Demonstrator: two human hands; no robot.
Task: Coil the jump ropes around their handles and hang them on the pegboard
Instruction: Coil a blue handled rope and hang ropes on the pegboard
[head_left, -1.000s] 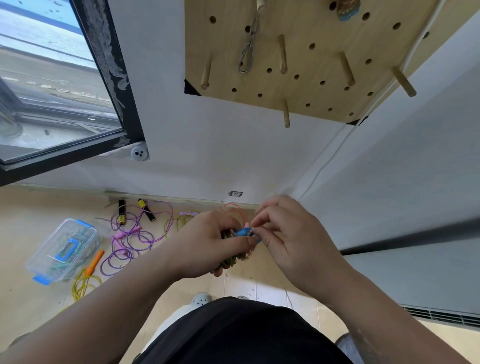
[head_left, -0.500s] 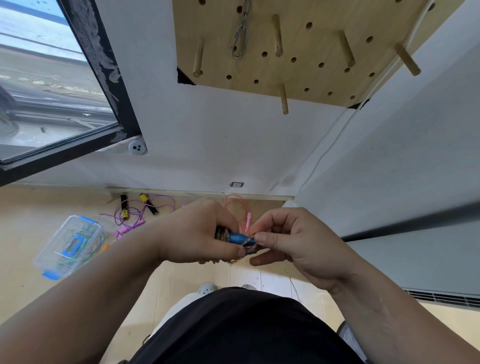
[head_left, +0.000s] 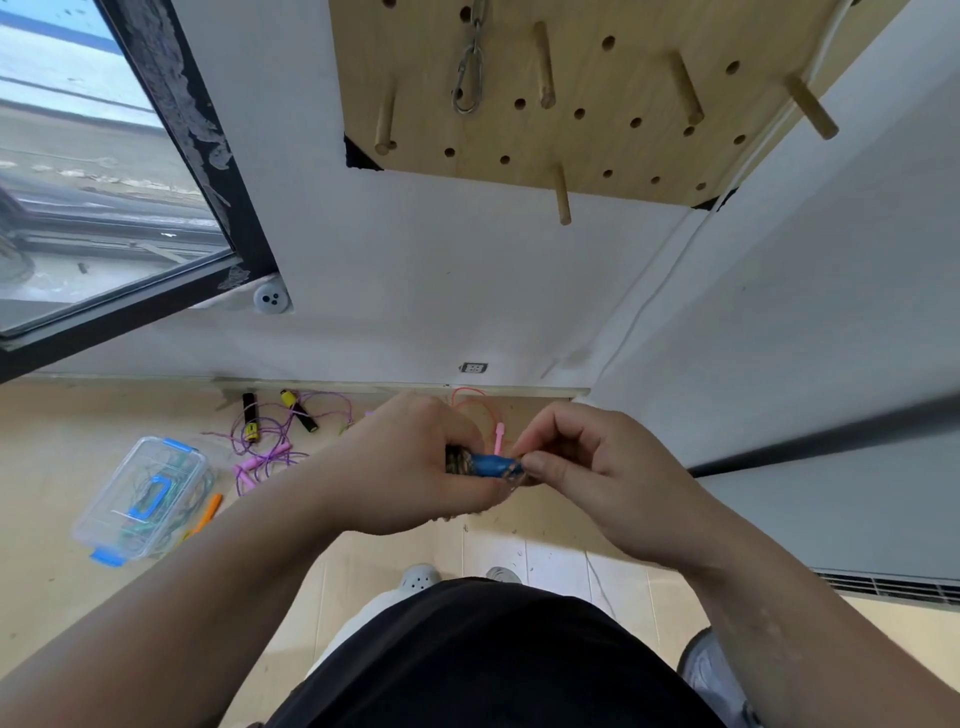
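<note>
Mid-air below the lower edge of the pegboard (head_left: 597, 130), clenched the coiled jump rope (head_left: 458, 461) in the left hand (head_left: 410, 467) — pinched its loose end by the blue handle (head_left: 488, 464) with the right hand (head_left: 587, 467). Judged coiling nearly finished; next, needed securing, then lifting onto a free peg (head_left: 562, 195).

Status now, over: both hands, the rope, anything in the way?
Left hand grips coiled rope. Right hand pinches blue handle at its end. Rope not yet hung. Nothing between hands and pegboard.

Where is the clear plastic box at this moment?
In the head view, the clear plastic box lies on the floor at the left, beside the orange handle, below the window.
</note>
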